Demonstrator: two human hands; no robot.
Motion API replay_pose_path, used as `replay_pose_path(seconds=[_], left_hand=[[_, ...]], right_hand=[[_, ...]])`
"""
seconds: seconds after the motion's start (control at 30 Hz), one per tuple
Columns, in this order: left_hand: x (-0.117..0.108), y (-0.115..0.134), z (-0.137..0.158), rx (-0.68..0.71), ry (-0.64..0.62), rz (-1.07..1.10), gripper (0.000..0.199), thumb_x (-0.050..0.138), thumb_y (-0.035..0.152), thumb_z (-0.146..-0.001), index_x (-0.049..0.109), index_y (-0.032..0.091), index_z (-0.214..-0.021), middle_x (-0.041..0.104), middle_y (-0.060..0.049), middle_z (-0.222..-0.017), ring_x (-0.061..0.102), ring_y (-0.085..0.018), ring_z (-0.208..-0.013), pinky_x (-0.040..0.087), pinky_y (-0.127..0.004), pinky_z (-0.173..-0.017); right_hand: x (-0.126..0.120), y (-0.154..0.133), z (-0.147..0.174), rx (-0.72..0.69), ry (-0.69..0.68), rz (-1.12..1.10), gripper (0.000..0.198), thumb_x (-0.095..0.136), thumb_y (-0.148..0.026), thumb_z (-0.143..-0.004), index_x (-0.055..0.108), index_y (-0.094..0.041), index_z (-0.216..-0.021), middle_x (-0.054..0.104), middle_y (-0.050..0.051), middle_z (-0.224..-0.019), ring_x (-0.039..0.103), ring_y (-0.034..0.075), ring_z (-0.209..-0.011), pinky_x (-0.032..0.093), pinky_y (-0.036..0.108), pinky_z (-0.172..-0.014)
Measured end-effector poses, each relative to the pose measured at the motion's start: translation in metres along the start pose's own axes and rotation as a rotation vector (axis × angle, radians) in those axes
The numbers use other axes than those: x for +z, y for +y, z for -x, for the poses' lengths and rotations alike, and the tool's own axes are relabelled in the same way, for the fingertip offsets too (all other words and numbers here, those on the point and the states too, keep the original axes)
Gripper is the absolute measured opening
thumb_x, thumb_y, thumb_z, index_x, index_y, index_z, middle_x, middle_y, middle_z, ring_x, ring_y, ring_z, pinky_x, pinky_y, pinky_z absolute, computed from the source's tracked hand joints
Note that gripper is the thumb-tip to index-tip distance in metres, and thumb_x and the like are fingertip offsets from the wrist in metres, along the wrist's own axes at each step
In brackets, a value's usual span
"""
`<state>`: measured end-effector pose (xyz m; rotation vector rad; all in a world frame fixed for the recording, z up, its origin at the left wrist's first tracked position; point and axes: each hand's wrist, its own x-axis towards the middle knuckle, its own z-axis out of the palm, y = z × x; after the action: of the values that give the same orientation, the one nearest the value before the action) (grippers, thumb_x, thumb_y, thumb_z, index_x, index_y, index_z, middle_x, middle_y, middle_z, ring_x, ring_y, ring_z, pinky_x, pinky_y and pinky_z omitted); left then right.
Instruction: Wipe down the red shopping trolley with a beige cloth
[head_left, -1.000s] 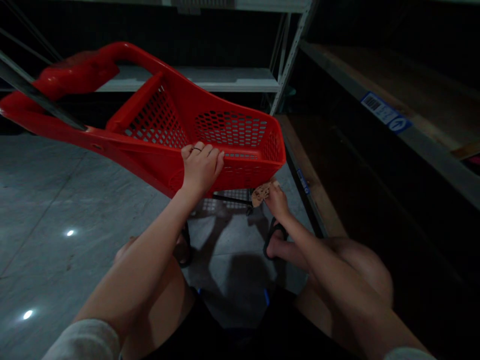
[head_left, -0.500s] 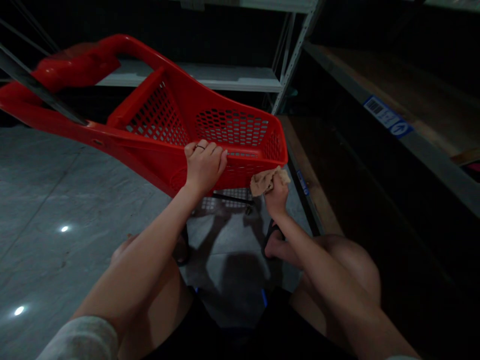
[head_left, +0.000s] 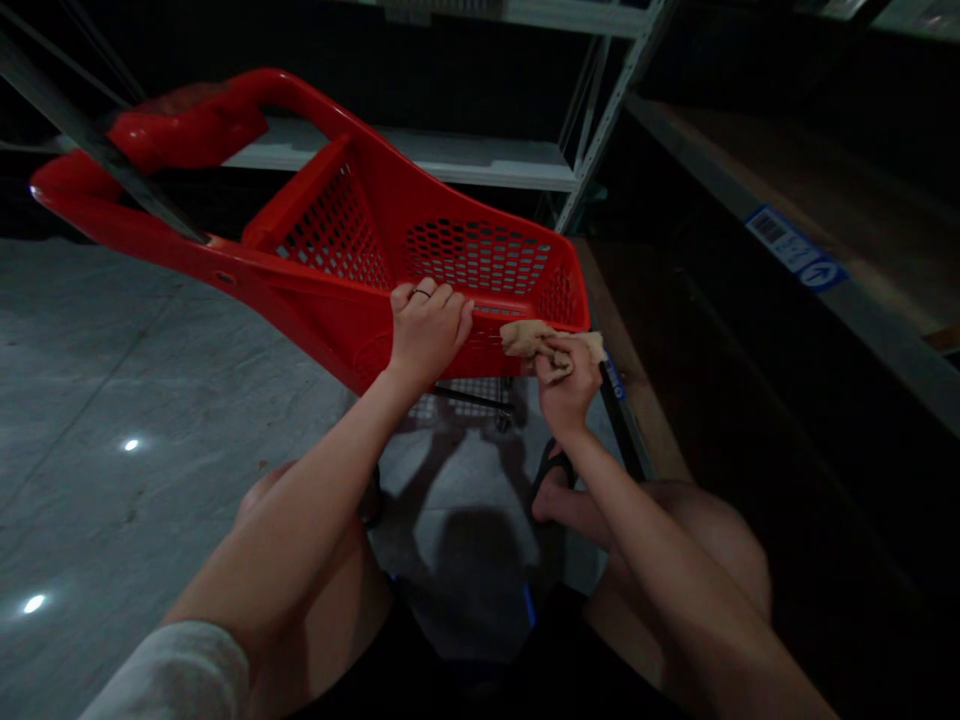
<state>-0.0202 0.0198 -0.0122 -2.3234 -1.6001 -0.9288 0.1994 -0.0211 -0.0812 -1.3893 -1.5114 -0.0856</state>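
Note:
A red plastic shopping cart (head_left: 300, 325) with a perforated basket stands in front of me, its handle toward the upper left. My left hand (head_left: 427, 335) is closed over the rim of the basket's near side, with a dark ring on one finger. In my right hand (head_left: 570, 385) is a crumpled tan cloth (head_left: 527, 338), pinched in closed fingers. The cloth lies against the near side of the basket, close to its front corner. Part of the cloth is hidden by my fingers.
Behind the cart runs a white metal shelf (head_left: 487, 165) with a perforated upright. Along the right stands a dark shelf unit with wooden boards and a blue barcode label (head_left: 795, 250). A metal pole (head_left: 97, 140) crosses the cart's handle. The floor (head_left: 75, 380) is grey.
My right hand has moved slightly up with the cloth along the basket's side. My left hand keeps its grip on the rim. The whole view has shifted a little.

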Motion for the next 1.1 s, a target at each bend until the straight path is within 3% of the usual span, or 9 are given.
replay_pose_path(seconds=[0.07, 0.13, 0.33, 0.53, 0.6, 0.7, 0.9, 0.97, 1.1], left_hand=[[0.000, 0.001, 0.001, -0.005, -0.004, 0.004, 0.035, 0.039, 0.036, -0.106, 0.066, 0.024, -0.088, 0.071, -0.009, -0.095, 0.059, -0.030, -0.106, 0.033, -0.052, -0.104], [-0.001, 0.003, 0.002, -0.015, -0.012, 0.007, 0.033, 0.041, 0.035, -0.106, 0.066, 0.024, -0.087, 0.071, -0.009, -0.094, 0.059, -0.030, -0.107, 0.033, -0.052, -0.104], [-0.005, 0.010, 0.003, -0.041, -0.049, -0.006, 0.035, 0.038, 0.036, -0.106, 0.066, 0.023, -0.089, 0.071, -0.010, -0.098, 0.059, -0.030, -0.109, 0.032, -0.051, -0.104], [-0.004, 0.012, 0.004, 0.007, -0.038, -0.011, 0.036, 0.037, 0.035, -0.107, 0.066, 0.022, -0.092, 0.071, -0.011, -0.101, 0.058, -0.031, -0.106, 0.033, -0.051, -0.102], [-0.004, 0.014, 0.004, 0.005, -0.039, 0.010, 0.034, 0.038, 0.035, -0.107, 0.067, 0.022, -0.092, 0.071, -0.012, -0.101, 0.059, -0.031, -0.107, 0.033, -0.051, -0.102], [-0.006, 0.016, 0.007, 0.012, -0.042, 0.004, 0.032, 0.040, 0.033, -0.106, 0.068, 0.022, -0.093, 0.071, -0.012, -0.100, 0.060, -0.032, -0.108, 0.034, -0.051, -0.100], [-0.011, 0.019, 0.017, 0.048, -0.059, -0.039, 0.033, 0.041, 0.033, -0.107, 0.071, 0.022, -0.098, 0.073, -0.012, -0.101, 0.062, -0.031, -0.107, 0.037, -0.049, -0.096], [-0.012, 0.019, 0.020, 0.071, -0.063, -0.037, 0.032, 0.042, 0.033, -0.107, 0.072, 0.022, -0.101, 0.074, -0.012, -0.101, 0.062, -0.032, -0.108, 0.037, -0.050, -0.096], [-0.018, 0.020, 0.023, 0.120, -0.075, -0.025, 0.030, 0.044, 0.031, -0.106, 0.073, 0.023, -0.111, 0.075, -0.011, -0.106, 0.062, -0.031, -0.110, 0.038, -0.049, -0.097]], right_hand=[[-0.007, -0.009, -0.011, -0.050, 0.066, 0.018, 0.017, 0.057, -0.024, -0.089, 0.067, -0.021, -0.101, 0.072, 0.005, -0.092, 0.067, 0.020, -0.086, 0.053, 0.034, -0.082], [-0.007, -0.009, -0.015, -0.110, 0.032, 0.061, 0.019, 0.055, -0.023, -0.089, 0.068, -0.020, -0.103, 0.072, 0.007, -0.091, 0.068, 0.022, -0.089, 0.054, 0.036, -0.084], [0.031, 0.011, 0.020, -0.312, -0.517, 0.215, 0.024, 0.055, -0.013, -0.095, 0.076, -0.018, -0.105, 0.075, 0.016, -0.123, 0.067, 0.027, -0.116, 0.056, 0.042, -0.101], [0.047, 0.014, 0.050, -0.288, -0.708, 0.229, 0.038, 0.056, -0.005, -0.089, 0.075, -0.020, -0.118, 0.072, 0.013, -0.134, 0.068, 0.025, -0.119, 0.058, 0.038, -0.099], [0.043, 0.007, 0.047, -0.264, -0.676, 0.205, 0.038, 0.058, -0.006, -0.085, 0.075, -0.021, -0.116, 0.074, 0.011, -0.130, 0.069, 0.024, -0.115, 0.059, 0.035, -0.094], [0.030, -0.009, 0.032, -0.276, -0.503, 0.143, 0.032, 0.059, -0.013, -0.086, 0.076, -0.024, -0.110, 0.077, 0.007, -0.109, 0.072, 0.023, -0.101, 0.059, 0.032, -0.086], [0.006, -0.023, -0.002, -0.177, -0.086, 0.110, 0.026, 0.052, -0.028, -0.097, 0.074, -0.022, -0.110, 0.076, 0.010, -0.105, 0.069, 0.027, -0.108, 0.054, 0.042, -0.098], [0.012, -0.018, 0.002, -0.174, -0.114, 0.157, 0.022, 0.057, -0.030, -0.095, 0.075, -0.022, -0.105, 0.076, 0.011, -0.103, 0.068, 0.029, -0.106, 0.056, 0.044, -0.096], [0.038, -0.005, 0.036, -0.331, -0.487, 0.219, 0.021, 0.058, -0.021, -0.095, 0.079, -0.023, -0.097, 0.077, 0.011, -0.109, 0.068, 0.027, -0.106, 0.056, 0.044, -0.098]])
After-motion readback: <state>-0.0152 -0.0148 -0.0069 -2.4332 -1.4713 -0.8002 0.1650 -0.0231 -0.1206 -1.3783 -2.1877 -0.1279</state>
